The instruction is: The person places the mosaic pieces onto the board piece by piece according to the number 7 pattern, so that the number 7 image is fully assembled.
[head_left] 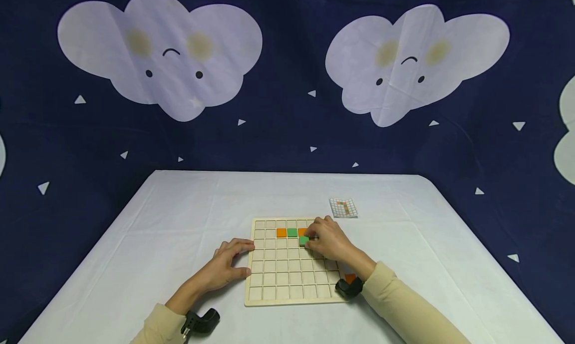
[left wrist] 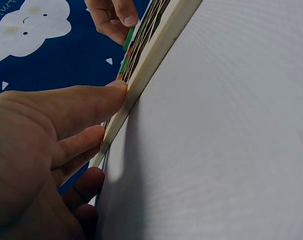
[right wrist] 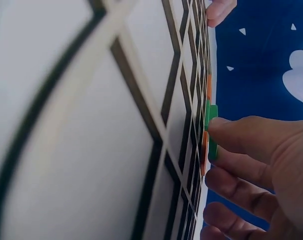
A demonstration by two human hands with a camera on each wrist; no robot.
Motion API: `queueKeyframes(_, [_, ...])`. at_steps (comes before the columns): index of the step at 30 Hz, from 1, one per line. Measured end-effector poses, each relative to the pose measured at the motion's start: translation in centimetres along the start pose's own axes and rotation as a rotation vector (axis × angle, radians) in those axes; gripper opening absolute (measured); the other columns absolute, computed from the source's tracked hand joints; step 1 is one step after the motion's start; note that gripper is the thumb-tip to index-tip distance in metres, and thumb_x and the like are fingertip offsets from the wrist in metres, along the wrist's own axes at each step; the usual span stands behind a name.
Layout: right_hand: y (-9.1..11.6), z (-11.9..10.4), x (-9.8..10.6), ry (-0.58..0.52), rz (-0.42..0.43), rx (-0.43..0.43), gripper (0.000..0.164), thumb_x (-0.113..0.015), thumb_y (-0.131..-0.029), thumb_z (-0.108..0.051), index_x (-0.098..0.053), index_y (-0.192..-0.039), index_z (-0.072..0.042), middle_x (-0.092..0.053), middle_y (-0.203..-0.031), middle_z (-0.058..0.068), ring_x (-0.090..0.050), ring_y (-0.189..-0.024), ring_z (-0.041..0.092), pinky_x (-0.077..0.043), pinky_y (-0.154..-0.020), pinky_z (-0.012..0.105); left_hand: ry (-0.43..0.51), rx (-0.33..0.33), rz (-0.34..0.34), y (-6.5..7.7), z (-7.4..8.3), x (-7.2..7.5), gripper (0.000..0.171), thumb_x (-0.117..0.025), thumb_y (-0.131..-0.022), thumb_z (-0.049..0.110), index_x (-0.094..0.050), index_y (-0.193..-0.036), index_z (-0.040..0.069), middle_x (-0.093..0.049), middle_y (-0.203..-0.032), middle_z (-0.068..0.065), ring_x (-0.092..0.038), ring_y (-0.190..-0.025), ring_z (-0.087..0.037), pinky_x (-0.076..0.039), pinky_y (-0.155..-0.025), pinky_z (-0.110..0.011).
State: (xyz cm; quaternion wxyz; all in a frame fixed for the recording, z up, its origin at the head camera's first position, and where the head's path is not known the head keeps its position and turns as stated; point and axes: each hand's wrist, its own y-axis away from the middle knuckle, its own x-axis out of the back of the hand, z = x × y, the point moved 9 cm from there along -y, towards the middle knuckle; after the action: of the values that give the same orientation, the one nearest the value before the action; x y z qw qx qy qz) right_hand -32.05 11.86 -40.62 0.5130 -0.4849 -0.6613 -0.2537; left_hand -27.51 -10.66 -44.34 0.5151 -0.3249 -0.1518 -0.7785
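A light wooden grid board lies on the white cloth. In its second row from the far side sit an orange tile, a green tile and another orange tile, side by side. My right hand pinches a second green tile between thumb and finger, close over the square just nearer than the right-hand orange one. In the right wrist view this pinched tile stands on edge to the camera. At the board's left edge, my left hand touches the wood with thumb and fingertips spread apart.
Behind the board's far right corner lies a small printed card with a coloured grid pattern. One more orange tile shows beside my right wrist, partly hidden by the black wrist camera. A dark blue cloth with clouds hangs behind the table.
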Motion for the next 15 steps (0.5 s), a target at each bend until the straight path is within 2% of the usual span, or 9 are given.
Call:
queueKeyframes(11, [0.03, -0.07, -0.06, 0.029, 0.015, 0.029, 0.020, -0.076, -0.076, -0.025, -0.072, -0.093, -0.015, -0.060, -0.086, -0.006, -0.043, -0.079, 0.011, -0.036, -0.075, 0.031, 0.005, -0.004, 0.002, -0.01, 0.09, -0.01, 0.051, -0.074, -0.078, 0.020, -0.058, -0.125, 0.011, -0.048, -0.138, -0.003, -0.038, -0.115, -0.021, -0.022, -0.094, -0.044])
queueKeyframes(15, [0.03, -0.20, -0.05, 0.041, 0.026, 0.046, 0.020, -0.077, -0.075, -0.024, -0.072, -0.092, -0.015, -0.061, -0.085, -0.005, -0.043, -0.078, 0.012, -0.036, -0.074, 0.031, 0.028, 0.012, -0.001, -0.01, -0.04, -0.06, 0.051, -0.074, -0.078, 0.018, -0.058, -0.125, 0.011, -0.048, -0.138, -0.004, -0.037, -0.121, -0.026, -0.019, -0.098, -0.049])
